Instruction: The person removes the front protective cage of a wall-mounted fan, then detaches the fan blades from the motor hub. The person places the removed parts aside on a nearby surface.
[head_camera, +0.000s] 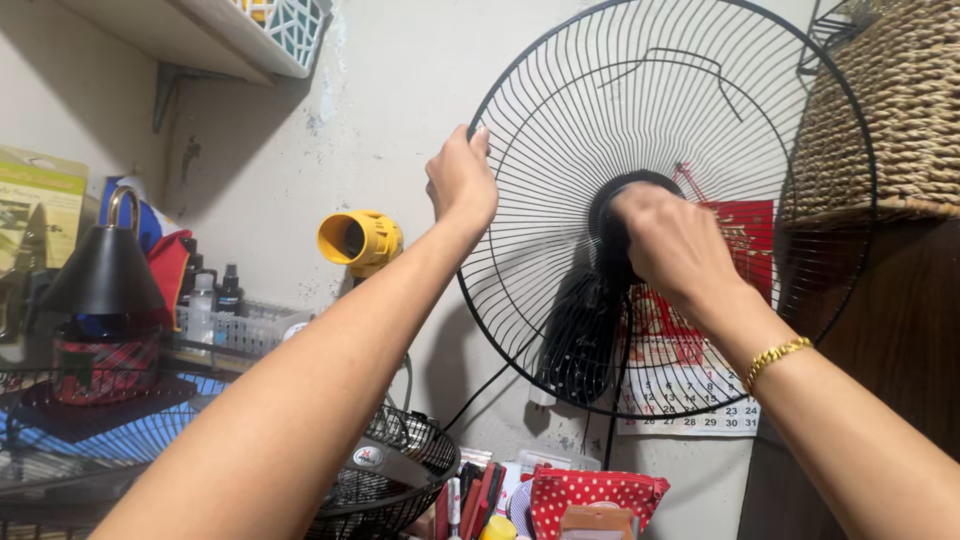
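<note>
Up on the wall, straight ahead of both arms: a round black wire fan guard (700, 120), flat face toward the camera, no long axis to speak of, just rim and hub. Right hand (672, 243) closed over the dark centre hub (612, 215), fingers curled round it, exact grip hidden by the back of the hand. Left hand (461, 182) out at the rim's left edge, fingers hooked through or round the outer wires, thumb side toward the wall. Both touching the guard, the right at its middle, the left at its edge, roughly level with each other. Behind the wires, a black fan motor housing (580, 335) hanging below the hub, a cord trailing down. Further back, a wall calendar (690, 390) with red print. Left of the guard, a yellow nozzle-shaped tool (358, 240) against the wall. Lower down, a second fan guard (400, 465) lying flat, a red dotted pouch (590, 495), a black lamp shade (105, 275). At right, a woven basket (890, 110) on a dark cabinet.
</note>
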